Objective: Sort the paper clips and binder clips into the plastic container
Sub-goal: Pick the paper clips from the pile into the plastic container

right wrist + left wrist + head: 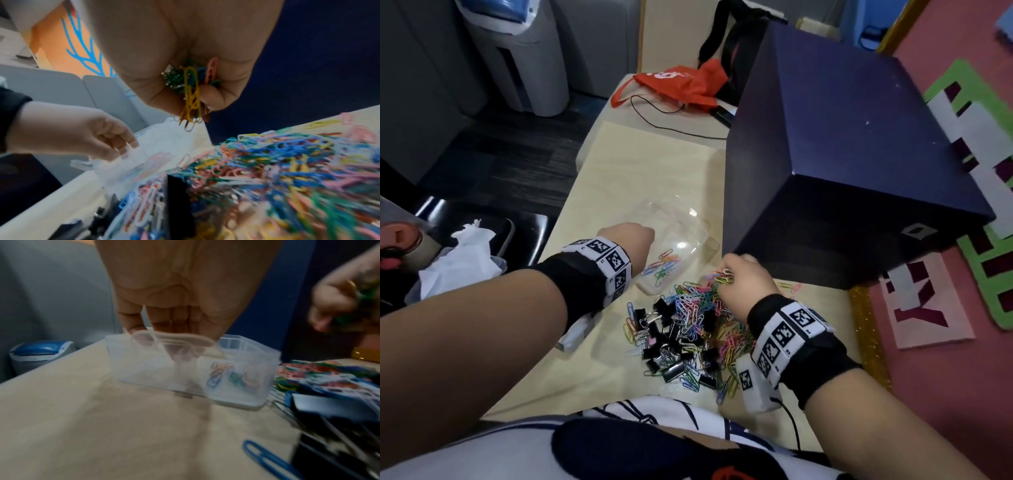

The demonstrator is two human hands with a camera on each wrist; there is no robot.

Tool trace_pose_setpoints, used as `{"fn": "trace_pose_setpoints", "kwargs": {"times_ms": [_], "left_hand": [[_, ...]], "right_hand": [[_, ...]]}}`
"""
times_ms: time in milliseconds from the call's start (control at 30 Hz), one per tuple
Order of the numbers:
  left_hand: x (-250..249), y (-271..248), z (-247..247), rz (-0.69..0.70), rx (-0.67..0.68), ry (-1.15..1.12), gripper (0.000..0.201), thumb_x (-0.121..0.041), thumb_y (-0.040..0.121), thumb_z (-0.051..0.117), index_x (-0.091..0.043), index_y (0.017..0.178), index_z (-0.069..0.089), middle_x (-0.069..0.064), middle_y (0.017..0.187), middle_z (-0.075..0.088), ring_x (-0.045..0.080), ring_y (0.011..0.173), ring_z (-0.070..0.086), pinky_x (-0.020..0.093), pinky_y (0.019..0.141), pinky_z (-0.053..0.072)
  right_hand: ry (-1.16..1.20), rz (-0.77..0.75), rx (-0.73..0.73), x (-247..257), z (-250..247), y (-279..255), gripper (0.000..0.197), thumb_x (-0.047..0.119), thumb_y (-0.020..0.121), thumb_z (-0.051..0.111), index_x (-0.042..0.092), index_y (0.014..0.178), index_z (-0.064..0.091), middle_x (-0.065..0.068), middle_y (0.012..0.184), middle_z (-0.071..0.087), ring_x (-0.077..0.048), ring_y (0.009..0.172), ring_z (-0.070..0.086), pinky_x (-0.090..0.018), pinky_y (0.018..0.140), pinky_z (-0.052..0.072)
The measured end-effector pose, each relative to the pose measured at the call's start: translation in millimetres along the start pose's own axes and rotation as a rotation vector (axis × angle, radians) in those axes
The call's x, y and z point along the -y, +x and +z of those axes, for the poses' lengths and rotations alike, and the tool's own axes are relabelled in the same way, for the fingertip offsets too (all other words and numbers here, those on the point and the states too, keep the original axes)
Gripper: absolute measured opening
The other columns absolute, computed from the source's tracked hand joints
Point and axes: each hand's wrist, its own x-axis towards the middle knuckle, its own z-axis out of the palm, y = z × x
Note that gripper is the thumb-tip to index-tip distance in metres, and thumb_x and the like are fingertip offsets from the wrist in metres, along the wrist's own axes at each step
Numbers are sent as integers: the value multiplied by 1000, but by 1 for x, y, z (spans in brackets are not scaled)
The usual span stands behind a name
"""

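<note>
From the head view, the clear plastic container (674, 250) sits open on the pale counter (619, 171), and everything else is placed against it. The left hand (631, 240) rests at its near-left rim, most likely to keep the light box from sliding while it is filled. A few coloured paper clips (662, 265) already lie in its near compartment. Just on the near side of the container spreads the mixed heap: coloured paper clips toward the right, black binder clips (671, 346) toward the person. The right hand (739, 277) hangs over the heap's far edge, just right of the container, fingers curled round a bunch of paper clips (722, 275); it looks ready to carry them across. A dark blue box (842, 154) stands right of the container.

From the left wrist view, the left hand's fingertips (133, 327) pinch the container's raised clear lid or rim; blur leaves which unclear. Holding it seems meant to keep the opening free. The clips inside sit in the right-hand compartment (236, 378); the other one looks empty.

From the right wrist view, the right hand (195, 91) is closed on a tight bunch of yellow, pink and green clips above the heap (277, 170), near the container's side.
</note>
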Motion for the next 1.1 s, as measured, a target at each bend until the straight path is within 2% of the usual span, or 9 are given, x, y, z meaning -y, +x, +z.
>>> {"fn": "trace_pose_setpoints", "kwargs": {"times_ms": [133, 333, 467, 633, 733, 800, 867, 1000, 1100], "left_hand": [[-4, -3, 6, 58, 12, -18, 50, 0, 84, 49, -20, 130, 50, 7, 116, 61, 27, 104, 60, 41, 86, 52], [-2, -4, 4, 70, -3, -20, 45, -2, 88, 48, -19, 130, 51, 8, 120, 60, 27, 108, 58, 36, 84, 49], [0, -7, 1, 53, -5, -64, 49, 1, 88, 47, -18, 132, 49, 7, 121, 60, 26, 107, 58, 37, 89, 50], [-14, -16, -2, 97, -151, -112, 38, -13, 87, 50, -22, 123, 52, 5, 117, 52, 28, 105, 56, 39, 83, 50], [-37, -23, -4, 245, -189, -98, 30, -19, 87, 51, -22, 116, 56, 4, 113, 53, 26, 104, 56, 38, 82, 49], [-55, -27, -2, 368, -148, -63, 27, -19, 89, 50, -20, 114, 58, 3, 113, 54, 25, 105, 56, 36, 84, 48], [-74, -29, 3, 465, -95, 8, 27, -19, 90, 49, -19, 115, 58, 5, 113, 55, 26, 105, 55, 36, 84, 47], [-106, -28, 17, 533, -25, 95, 42, -23, 89, 49, -18, 130, 49, 8, 118, 52, 30, 109, 54, 41, 86, 50], [-124, -24, 27, 450, -1, 141, 54, -39, 86, 55, -26, 137, 41, 3, 127, 46, 29, 116, 49, 44, 88, 47]], "right_hand": [[42, -96, 5, 26, -3, 11, 17, 11, 83, 58, 24, 93, 57, 0, 108, 47, -23, 94, 53, -22, 76, 36], [-26, -100, 58, 49, 2, 38, 32, 17, 81, 64, 24, 111, 60, -4, 114, 62, -24, 101, 59, -22, 77, 41], [38, -25, 39, 49, 0, 47, 51, 17, 83, 64, 26, 131, 48, -4, 130, 55, -23, 110, 58, -27, 89, 46], [2, -49, -12, 31, -11, 31, 33, 23, 88, 60, 23, 121, 56, -5, 125, 55, -22, 104, 58, -25, 87, 43], [-190, -22, 194, 9, -13, 13, 27, 21, 92, 53, 18, 118, 60, -7, 121, 61, -25, 109, 58, -26, 92, 45], [-310, 40, 233, -14, -11, 6, 38, 24, 90, 55, 21, 127, 54, -7, 129, 55, -27, 117, 54, -28, 95, 42], [-361, 115, 186, -40, -7, 4, 57, 33, 85, 59, 30, 139, 39, -6, 141, 39, -31, 127, 42, -40, 105, 39], [-352, 104, 267, -78, 1, -4, 86, 55, 78, 63, 51, 144, 9, 7, 159, 3, -35, 142, 16, -53, 112, 27], [-325, 55, 240, -94, 7, -15, 88, 55, 75, 67, 49, 144, 13, 2, 157, 12, -34, 139, 19, -49, 111, 29]]}}
